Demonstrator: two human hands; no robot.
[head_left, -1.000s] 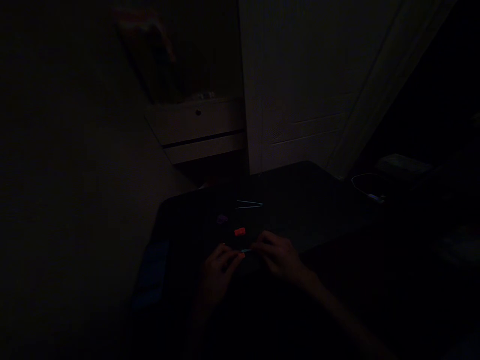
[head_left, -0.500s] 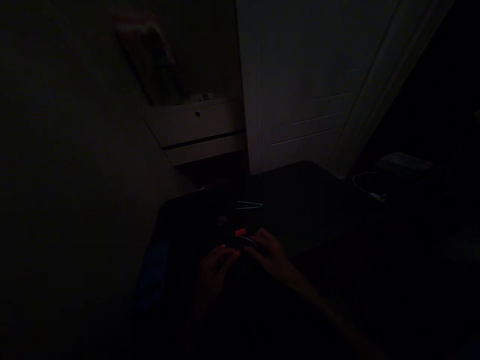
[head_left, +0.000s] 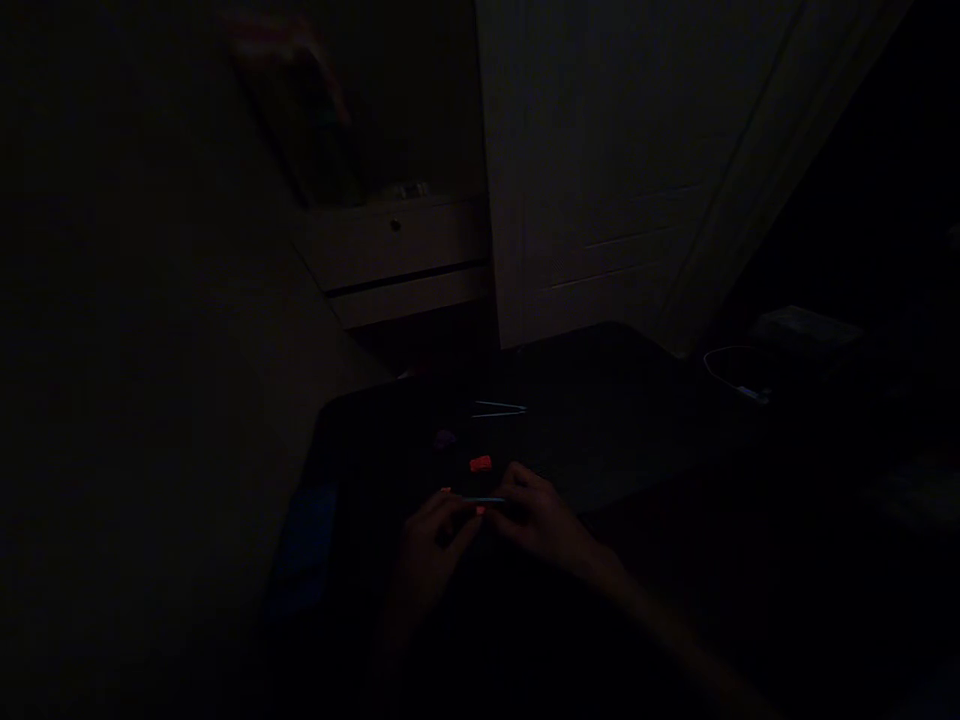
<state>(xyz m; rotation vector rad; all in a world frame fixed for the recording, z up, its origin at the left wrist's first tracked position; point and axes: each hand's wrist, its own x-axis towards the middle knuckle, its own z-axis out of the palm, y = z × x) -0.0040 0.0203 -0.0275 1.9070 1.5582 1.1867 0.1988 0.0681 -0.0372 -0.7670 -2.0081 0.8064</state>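
Observation:
The scene is very dark. My left hand [head_left: 435, 540] is closed, with a small orange-red piece [head_left: 481, 511] pinched at its fingertips. My right hand [head_left: 536, 515] is closed on a thin, pale metal tool [head_left: 484, 499], which lies level and reaches across to the left fingers. Whether its tip touches the piece I cannot tell. Just beyond the hands, a second orange-red piece [head_left: 480, 464] rests on the dark table [head_left: 600, 400]. A small purplish lump [head_left: 445, 440] lies to its left. Farther back is a V-shaped pair of thin metal arms, like tweezers [head_left: 501, 409].
A blue object [head_left: 301, 550] sits at the table's left side. Behind the table are a drawer unit [head_left: 405, 245] and a pale door panel [head_left: 592, 180]. A white cable [head_left: 720, 375] and a pale box-like object [head_left: 810, 328] are at the right.
My right hand has turned the metal tool from slanting to level, its tip now nearer my left fingers. The pieces on the table have stayed put.

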